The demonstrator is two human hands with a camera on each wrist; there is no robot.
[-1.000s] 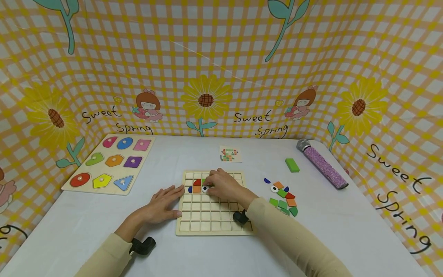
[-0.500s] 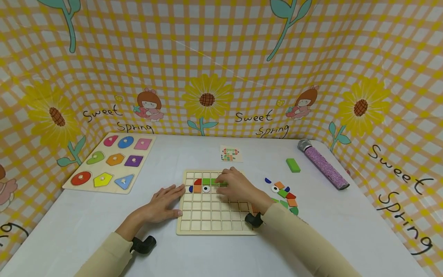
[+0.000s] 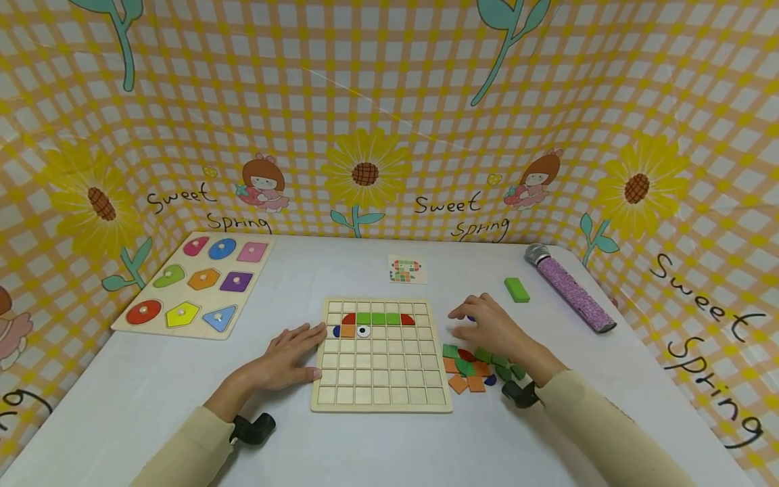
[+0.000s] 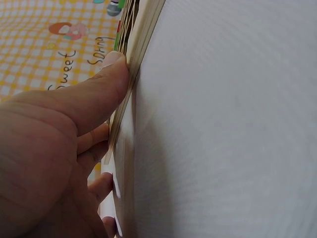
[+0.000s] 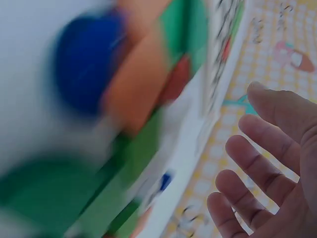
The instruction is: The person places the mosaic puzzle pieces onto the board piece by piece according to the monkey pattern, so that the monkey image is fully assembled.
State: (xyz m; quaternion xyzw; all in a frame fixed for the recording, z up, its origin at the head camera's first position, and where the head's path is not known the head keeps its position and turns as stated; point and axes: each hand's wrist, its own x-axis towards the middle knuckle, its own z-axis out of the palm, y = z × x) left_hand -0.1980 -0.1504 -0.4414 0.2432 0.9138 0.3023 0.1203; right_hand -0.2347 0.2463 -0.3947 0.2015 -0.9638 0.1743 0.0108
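Knobbed shape puzzle (image 3: 197, 262) at left, glittery purple microphone (image 3: 571, 291) lying at right, checked sunflower backdrop (image 3: 292, 101) behind

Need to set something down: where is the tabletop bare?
Bare tabletop lies in front of the grid board; between the knob puzzle and picture card; between that card and the green block. Crowded: right of the grid board, loose tiles by the right hand.

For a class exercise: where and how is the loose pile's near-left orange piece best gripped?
The orange piece is probably best pinched by opposite edges, the right hand coming from above on the near side: it looks flat, its near edges face the white tabletop, and other pieces lie just beyond.
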